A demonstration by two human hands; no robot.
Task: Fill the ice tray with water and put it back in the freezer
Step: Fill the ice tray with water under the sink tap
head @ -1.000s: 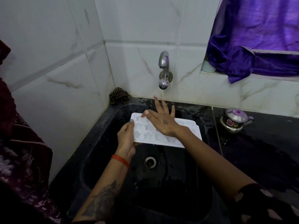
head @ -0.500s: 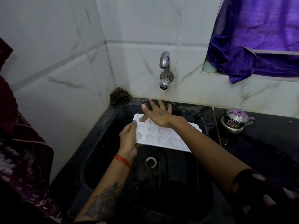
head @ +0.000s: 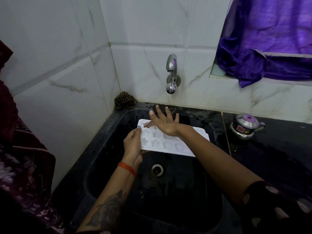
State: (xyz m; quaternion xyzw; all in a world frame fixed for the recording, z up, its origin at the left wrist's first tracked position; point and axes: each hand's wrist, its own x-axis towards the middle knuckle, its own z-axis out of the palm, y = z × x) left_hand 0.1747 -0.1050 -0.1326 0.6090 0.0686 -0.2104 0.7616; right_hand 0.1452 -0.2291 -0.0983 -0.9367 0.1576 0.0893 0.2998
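Over the black stone sink point(head: 104, 149), my left hand point(head: 133, 146) grips the short end of the white plastic ice tray with star-shaped moulds point(head: 168, 144), fingers curled round its edge. My right hand point(head: 164, 123) lies across the tray, fingers straight and spread, below the chrome wall tap point(head: 171, 73).

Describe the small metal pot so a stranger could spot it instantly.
Start at the black sink under the wall tap. On the dark counter to its right stands the steel pot. Only it is shiny metal, with a purple knob on its lid.
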